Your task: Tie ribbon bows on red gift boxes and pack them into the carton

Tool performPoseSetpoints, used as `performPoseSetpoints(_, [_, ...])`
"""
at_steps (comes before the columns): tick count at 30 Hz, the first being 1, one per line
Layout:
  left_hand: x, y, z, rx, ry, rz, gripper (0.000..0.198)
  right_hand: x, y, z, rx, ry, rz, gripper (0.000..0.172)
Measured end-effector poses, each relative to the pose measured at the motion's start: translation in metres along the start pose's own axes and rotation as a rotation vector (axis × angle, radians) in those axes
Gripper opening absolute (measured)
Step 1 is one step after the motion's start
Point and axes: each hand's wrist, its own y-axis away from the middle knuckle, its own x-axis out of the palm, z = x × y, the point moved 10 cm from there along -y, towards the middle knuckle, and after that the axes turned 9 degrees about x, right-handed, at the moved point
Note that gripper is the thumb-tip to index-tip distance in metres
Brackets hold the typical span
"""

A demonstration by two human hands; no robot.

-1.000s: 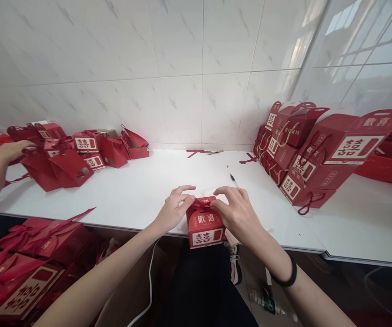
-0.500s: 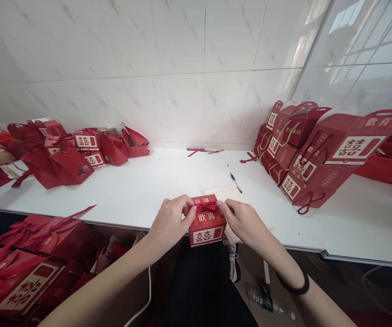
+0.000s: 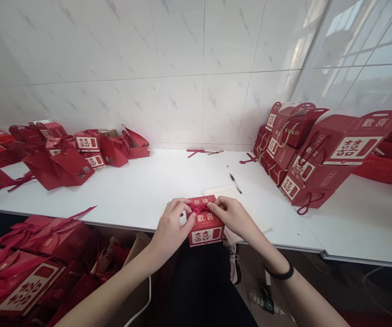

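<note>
A small red gift box (image 3: 206, 227) with a cream label and printed characters sits at the front edge of the white table, right in front of me. Across its top runs a red ribbon (image 3: 200, 209) gathered into a bow. My left hand (image 3: 173, 222) pinches the ribbon at the left of the bow, thumb against fingers. From the other side, my right hand (image 3: 231, 213) pinches the ribbon close to the knot. Under and behind the box lies a pale notebook (image 3: 221, 192), partly covered by my right hand.
Stacked red boxes (image 3: 328, 159) stand on the right of the table (image 3: 168, 177). Several red boxes (image 3: 59, 159) crowd the left. Below the edge, ribboned boxes (image 3: 28, 268) fill the lower left. A pen (image 3: 235, 183) lies beyond the notebook; ribbon scraps (image 3: 199, 152) lie by the wall.
My right hand has moved left, closer to the bow's knot. My left hand stays at the ribbon's left side. Another person's arm at the far left has gone out of view.
</note>
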Motion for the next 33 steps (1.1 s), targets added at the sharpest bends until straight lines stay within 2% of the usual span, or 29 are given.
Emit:
performPoseSetpoints(5, [-0.001,0.003,0.005,-0.023,0.08,-0.021,0.013,0.005,0.005,-0.002,-0.049,-0.134,0.076,0.033])
performPoseSetpoints(10, [0.007,-0.001,0.006,-0.011,0.275,0.016,0.014,0.003,0.007,0.0,-0.095,-0.143,0.069,0.029])
performPoseSetpoints(15, [0.002,0.0,0.026,-0.19,0.344,-0.108,0.017,0.0,0.004,-0.006,-0.067,-0.166,0.039,0.028])
performPoseSetpoints(20, [0.004,0.008,0.036,-0.271,0.371,-0.137,0.017,-0.004,0.006,-0.006,-0.065,-0.104,0.007,0.03])
performPoseSetpoints(25, [0.001,0.015,0.044,-0.312,0.204,-0.159,0.012,-0.004,0.008,-0.007,-0.064,-0.126,-0.009,0.032])
performPoseSetpoints(29, [-0.004,0.015,0.04,-0.304,0.031,-0.143,0.016,0.0,0.005,-0.012,-0.039,-0.133,-0.022,0.031])
performPoseSetpoints(33, [-0.006,0.015,0.036,-0.278,0.029,-0.159,0.018,0.001,0.004,-0.014,-0.082,-0.193,-0.044,0.031])
